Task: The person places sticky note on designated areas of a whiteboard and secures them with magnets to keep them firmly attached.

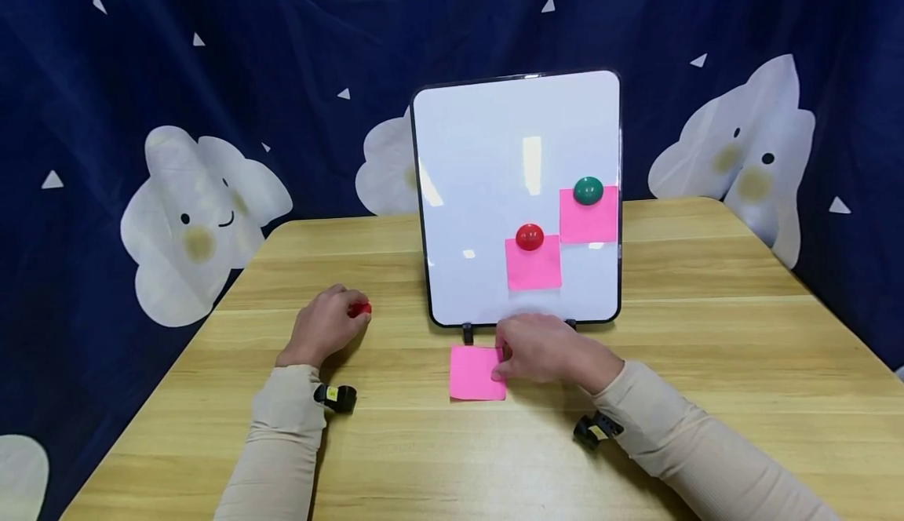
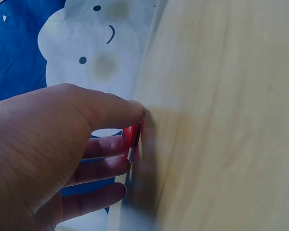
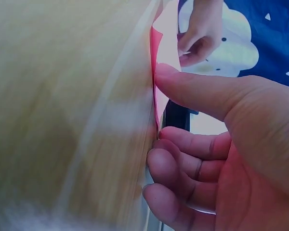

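Observation:
My left hand (image 1: 325, 326) is low over the left side of the table, its thumb and fingers round a red round magnet (image 1: 360, 309). The left wrist view shows the magnet (image 2: 130, 136) against the tabletop, partly hidden by the thumb. In front of the whiteboard (image 1: 487, 152), my right hand (image 1: 547, 351) pinches the right edge of a pink sticky note (image 1: 473, 373). Its thumb lies on the note's face (image 3: 167, 45), with the fingertips at the edge. On the board, a red magnet (image 1: 530, 237) and a green magnet (image 1: 588, 191) each hold a pink note.
The whiteboard stands upright on small black feet (image 1: 468, 334) on a wooden table (image 1: 424, 458). A dark blue curtain (image 1: 318, 19) with white clouds hangs behind. Each wrist carries a small black camera (image 1: 337, 398).

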The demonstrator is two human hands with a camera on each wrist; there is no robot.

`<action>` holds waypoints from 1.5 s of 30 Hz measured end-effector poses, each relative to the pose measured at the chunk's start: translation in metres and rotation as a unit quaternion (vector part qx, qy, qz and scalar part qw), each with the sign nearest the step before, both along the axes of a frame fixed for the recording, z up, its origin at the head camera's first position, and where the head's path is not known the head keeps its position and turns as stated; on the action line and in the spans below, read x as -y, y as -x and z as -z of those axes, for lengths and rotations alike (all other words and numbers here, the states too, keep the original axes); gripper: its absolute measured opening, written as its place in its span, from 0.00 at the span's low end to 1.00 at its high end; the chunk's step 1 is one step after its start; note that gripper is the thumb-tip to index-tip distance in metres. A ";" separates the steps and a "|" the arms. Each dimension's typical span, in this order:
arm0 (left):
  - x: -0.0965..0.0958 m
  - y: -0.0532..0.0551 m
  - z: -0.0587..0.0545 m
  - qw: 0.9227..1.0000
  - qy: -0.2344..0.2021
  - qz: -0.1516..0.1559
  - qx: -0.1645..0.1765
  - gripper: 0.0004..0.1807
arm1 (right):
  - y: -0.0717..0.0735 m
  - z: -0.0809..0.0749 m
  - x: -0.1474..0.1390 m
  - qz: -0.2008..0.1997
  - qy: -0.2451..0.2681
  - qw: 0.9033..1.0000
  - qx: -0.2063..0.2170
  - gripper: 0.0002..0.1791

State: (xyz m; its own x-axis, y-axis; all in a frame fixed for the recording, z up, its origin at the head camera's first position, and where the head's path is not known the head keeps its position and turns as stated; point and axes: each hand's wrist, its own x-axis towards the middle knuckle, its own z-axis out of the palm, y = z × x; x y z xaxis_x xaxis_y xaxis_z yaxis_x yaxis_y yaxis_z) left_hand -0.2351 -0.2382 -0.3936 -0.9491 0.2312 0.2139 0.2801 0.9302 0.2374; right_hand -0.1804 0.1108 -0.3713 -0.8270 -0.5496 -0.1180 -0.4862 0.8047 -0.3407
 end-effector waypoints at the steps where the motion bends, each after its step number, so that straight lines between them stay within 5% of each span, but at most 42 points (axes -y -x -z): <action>1: 0.000 0.000 0.000 1.000 0.000 -0.001 0.000 0.13 | 0.000 0.000 0.000 0.000 0.000 1.000 0.000 0.15; 26: 0.000 0.000 -0.001 1.000 0.000 0.000 0.001 0.13 | 0.004 0.008 0.000 -0.081 0.117 0.990 -0.010 0.13; 45: 0.001 0.000 0.003 1.000 -0.006 -0.001 -0.001 0.11 | 0.004 0.010 -0.003 -0.071 0.127 0.989 0.023 0.11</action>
State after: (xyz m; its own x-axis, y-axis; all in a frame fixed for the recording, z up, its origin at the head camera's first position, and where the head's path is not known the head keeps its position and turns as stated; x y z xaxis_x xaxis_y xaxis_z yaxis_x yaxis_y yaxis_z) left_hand -0.2352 -0.2396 -0.3969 -0.9490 0.2271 0.2186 0.2793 0.9274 0.2489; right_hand -0.1846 0.1136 -0.3816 -0.7359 -0.6771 0.0034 -0.5678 0.6144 -0.5479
